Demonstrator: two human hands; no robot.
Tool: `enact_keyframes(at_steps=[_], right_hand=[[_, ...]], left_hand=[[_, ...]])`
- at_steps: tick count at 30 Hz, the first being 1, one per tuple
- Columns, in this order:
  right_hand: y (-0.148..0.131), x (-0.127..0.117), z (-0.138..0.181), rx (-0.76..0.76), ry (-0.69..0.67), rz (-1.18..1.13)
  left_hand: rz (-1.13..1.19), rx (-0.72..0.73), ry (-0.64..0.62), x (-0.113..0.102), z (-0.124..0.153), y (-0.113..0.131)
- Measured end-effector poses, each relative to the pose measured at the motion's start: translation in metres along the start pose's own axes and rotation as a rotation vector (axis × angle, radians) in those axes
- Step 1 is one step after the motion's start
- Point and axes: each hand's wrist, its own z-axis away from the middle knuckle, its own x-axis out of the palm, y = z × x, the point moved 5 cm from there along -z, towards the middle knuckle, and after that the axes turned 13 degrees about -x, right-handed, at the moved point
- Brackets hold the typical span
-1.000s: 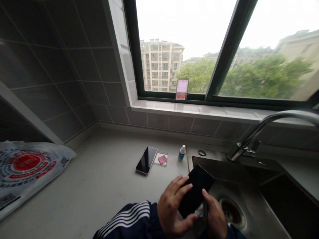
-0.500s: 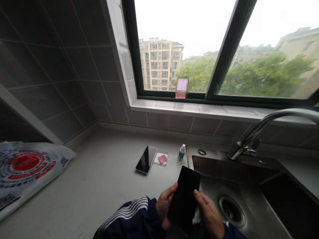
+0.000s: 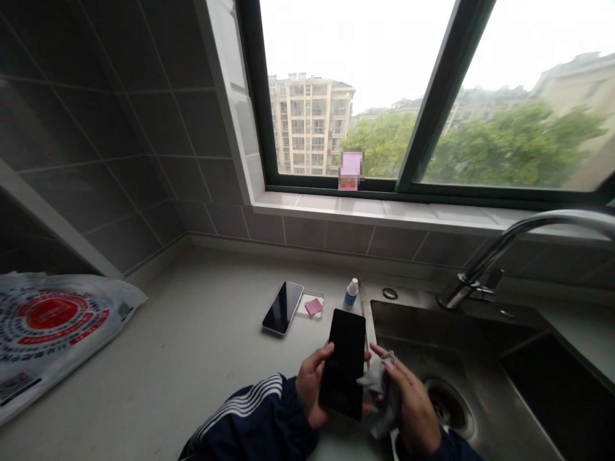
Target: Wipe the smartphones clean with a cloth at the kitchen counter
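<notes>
Dark phone [image 3: 343,365] at lower centre of frame, screen up, tilted. Half a second ago both hands gripped its edges; now my right hand [image 3: 417,403] has come off, so my left hand [image 3: 311,384] alone bears it, thumb on near edge, fingertips past far edge. Right hand half closed, grey cloth [image 3: 384,394] pinched in fingers, now out beside screen: screen face uncovered, cloth free. Whether cloth touches phone edge, cannot tell. White-capped bottle [image 3: 350,296] just beyond, on table [image 3: 216,333].

The left sleeve [image 3: 283,422] is navy with parallel white stripes [image 3: 240,405], the right sleeve [image 3: 456,447] dark navy
</notes>
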Motion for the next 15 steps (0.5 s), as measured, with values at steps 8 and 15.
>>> enact_keyframes(at_steps=[8,15], right_hand=[[-0.002,-0.015,-0.01,-0.022,0.111,-0.05],[-0.011,-0.015,-0.013,-0.058,0.138,-0.022]], left_hand=[[-0.058,0.087,0.129,-0.015,0.0,0.013],[-0.057,0.078,0.093,-0.017,-0.004,0.007]])
